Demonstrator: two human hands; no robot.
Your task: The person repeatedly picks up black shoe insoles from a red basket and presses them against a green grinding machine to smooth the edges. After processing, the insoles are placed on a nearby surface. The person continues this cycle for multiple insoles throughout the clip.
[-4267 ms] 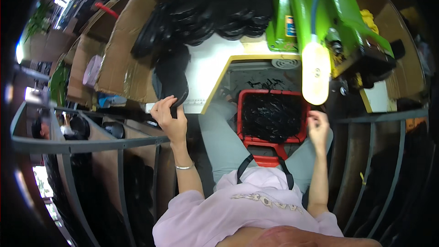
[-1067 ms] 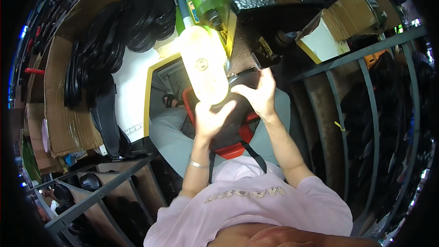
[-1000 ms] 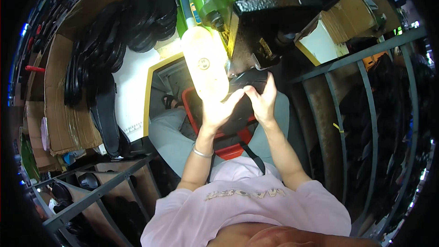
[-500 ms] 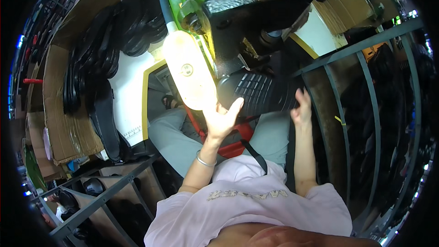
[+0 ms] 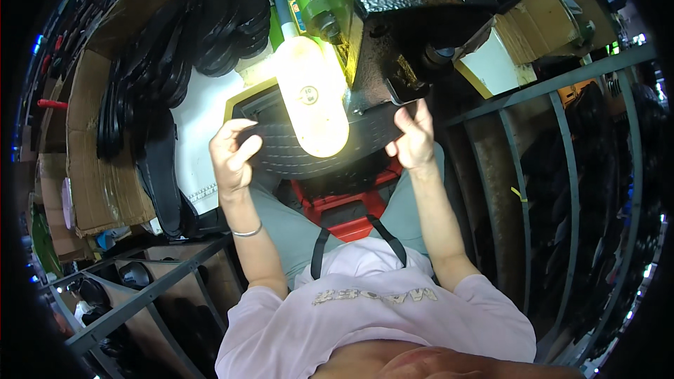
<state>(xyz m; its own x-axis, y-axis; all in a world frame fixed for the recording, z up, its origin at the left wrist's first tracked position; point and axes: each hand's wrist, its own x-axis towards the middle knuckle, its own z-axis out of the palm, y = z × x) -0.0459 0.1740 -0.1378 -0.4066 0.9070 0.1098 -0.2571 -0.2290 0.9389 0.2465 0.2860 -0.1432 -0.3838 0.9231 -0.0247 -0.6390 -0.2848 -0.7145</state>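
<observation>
A long black shoe sole (image 5: 370, 139) with rows of lines across it is stretched sideways below the machine head. My left hand (image 5: 235, 158) pinches its left end between thumb and fingers. At the other end, my right hand (image 5: 413, 139) grips the sole close under the machine's metal foot (image 5: 408, 91). A bright oval lamp (image 5: 312, 109) hangs in front of the sole and hides part of its middle. The green and black machine (image 5: 421, 17) stands just beyond my hands.
On the left, a cardboard box (image 5: 88, 147) holds several black soles (image 5: 158, 63) beside a white board (image 5: 200, 140). Grey metal racks stand at the right (image 5: 537, 88) and lower left (image 5: 151, 302). A red stool (image 5: 344, 221) shows between my legs.
My left hand has moved left and my right hand has come inward; both now hold the sole's ends. The sole, earlier by the right hand, has shifted left behind the lamp.
</observation>
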